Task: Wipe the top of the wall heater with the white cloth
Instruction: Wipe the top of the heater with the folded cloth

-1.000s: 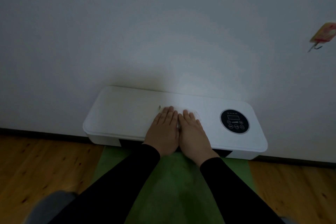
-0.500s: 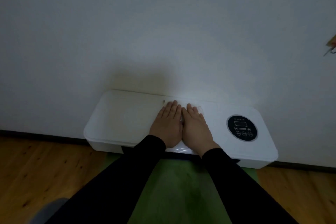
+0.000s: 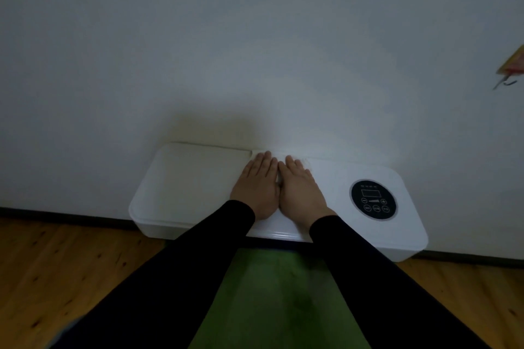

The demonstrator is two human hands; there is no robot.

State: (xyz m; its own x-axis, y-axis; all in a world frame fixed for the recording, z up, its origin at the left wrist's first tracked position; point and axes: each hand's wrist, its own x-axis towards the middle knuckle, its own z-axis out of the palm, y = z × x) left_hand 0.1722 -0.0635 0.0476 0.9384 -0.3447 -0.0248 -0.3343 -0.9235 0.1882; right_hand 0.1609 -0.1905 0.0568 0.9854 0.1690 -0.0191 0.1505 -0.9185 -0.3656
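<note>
Two hands are lying flat, side by side, on the top of one white wall heater (image 3: 187,178), which is sitting low against the pale wall (image 3: 198,51). The left hand (image 3: 258,188) and the right hand (image 3: 301,193) are touching each other along their inner edges, fingers straight, close together and pointing toward the wall. Both are pressing down on one white cloth (image 3: 307,163); only thin strips of it are showing past the fingertips and between the hands, and in this dim light its edges are blending into the heater, so its full outline is hard to tell. The cloth is lying near the middle of the heater top, close to the back edge.

One round black control panel (image 3: 373,199) is sitting on the right part of the heater, well apart from the right hand. Two black sleeves (image 3: 175,272) are reaching in from below. One green mat (image 3: 278,300) is lying on the wooden floor (image 3: 56,263) between the arms. One small coloured object (image 3: 513,66) is hanging on the wall at the far right edge.
</note>
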